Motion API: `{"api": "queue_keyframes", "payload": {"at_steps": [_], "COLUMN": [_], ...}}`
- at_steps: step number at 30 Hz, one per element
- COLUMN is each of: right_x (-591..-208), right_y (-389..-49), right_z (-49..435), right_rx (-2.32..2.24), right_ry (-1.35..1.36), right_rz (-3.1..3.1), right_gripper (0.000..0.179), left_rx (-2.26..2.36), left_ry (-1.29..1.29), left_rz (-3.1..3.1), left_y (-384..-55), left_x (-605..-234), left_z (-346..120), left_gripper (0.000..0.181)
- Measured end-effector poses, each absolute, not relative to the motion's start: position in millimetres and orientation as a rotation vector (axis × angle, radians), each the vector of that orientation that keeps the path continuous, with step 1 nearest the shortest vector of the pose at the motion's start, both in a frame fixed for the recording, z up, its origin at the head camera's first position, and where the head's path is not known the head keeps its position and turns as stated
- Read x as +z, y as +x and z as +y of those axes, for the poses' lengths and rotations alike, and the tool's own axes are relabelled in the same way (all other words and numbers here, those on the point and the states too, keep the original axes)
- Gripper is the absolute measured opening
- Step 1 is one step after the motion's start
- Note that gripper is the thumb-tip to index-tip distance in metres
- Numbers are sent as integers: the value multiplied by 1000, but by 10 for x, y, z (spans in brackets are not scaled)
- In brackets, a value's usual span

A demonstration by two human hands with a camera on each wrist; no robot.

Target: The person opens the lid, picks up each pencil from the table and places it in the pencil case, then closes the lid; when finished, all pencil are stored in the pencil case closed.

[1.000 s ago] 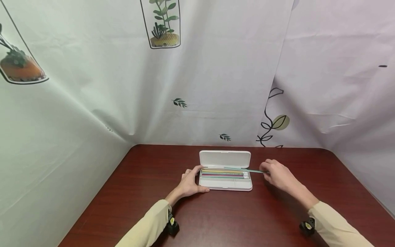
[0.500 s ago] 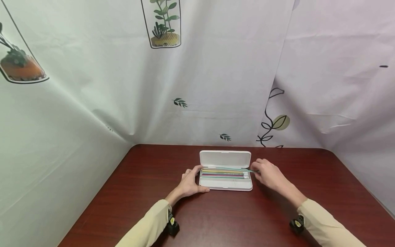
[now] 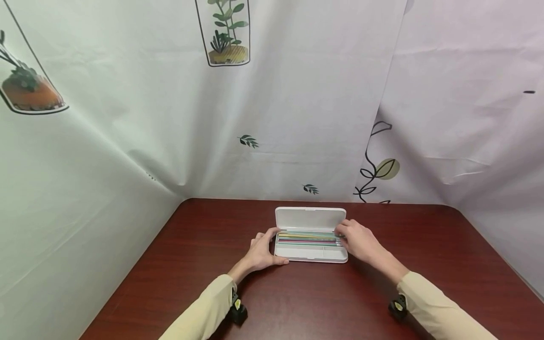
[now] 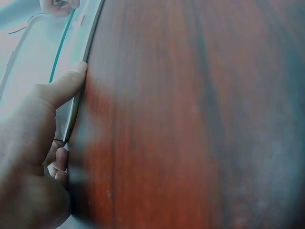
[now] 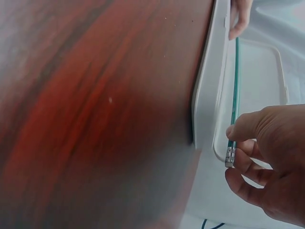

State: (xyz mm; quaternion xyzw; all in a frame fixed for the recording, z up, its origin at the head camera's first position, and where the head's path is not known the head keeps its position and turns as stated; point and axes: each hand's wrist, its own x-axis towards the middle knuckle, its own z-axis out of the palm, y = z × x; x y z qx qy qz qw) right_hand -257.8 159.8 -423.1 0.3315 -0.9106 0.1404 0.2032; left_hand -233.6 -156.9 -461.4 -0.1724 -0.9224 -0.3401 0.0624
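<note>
A white pencil case (image 3: 293, 253) lies on the table with its lid (image 3: 310, 218) raised at the back. Several coloured pencils (image 3: 306, 240) lie in a row inside. My left hand (image 3: 259, 252) grips the case's left end, thumb at the front edge and fingers at the back corner. Over the right end of the case, my right hand (image 3: 359, 241) pinches a green pencil (image 3: 316, 232) near its eraser end, low along the back of the row. In the right wrist view, a green pencil's silver ferrule (image 5: 230, 155) shows beside the thumb and curled fingers.
The case's front compartment has a small divider (image 3: 323, 251). The dark red-brown wooden table (image 3: 293, 302) reaches back to a pale printed curtain (image 3: 272, 170), with more curtain at both sides. A black wrist camera (image 3: 238, 311) sits on the left sleeve, another on the right.
My right hand has moved left and brought the green pencil from partly beyond the case's right end down into line with the others. The left hand stays in place on the case.
</note>
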Motion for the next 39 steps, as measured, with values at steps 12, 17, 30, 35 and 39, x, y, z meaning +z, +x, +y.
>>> {"api": "queue_keyframes", "payload": {"at_steps": [12,17,30,35,39], "right_x": [-4277,-4284,-4343,-4366,-4386], "right_y": [-2596,-2594,-2632,-2660,-2695], "right_z": [1456,1405,1310,1295,1289], "right_rx": [355,357,312,289,285], "right_ry": [920,923,892,879,877], "right_rz": [-2535,-2524,-2505,-2486,-2459], "right_gripper": [20,21,18,20,19], "left_rx": [-1041,-1031,-1018,-1008,-1015], "left_ry": [-515,-512,-509,-512,-509], "left_rz": [-2790,-2795,-2797,-2796,-2795], "left_y": [-2331,-2338,-2336,-2342,-2347], "left_x": [-4618,-4628,-4616,-4622,-4626], "left_z": [-1577,-1574,-1566,-1563,-1563], "left_gripper": [89,90,90,90,90]}}
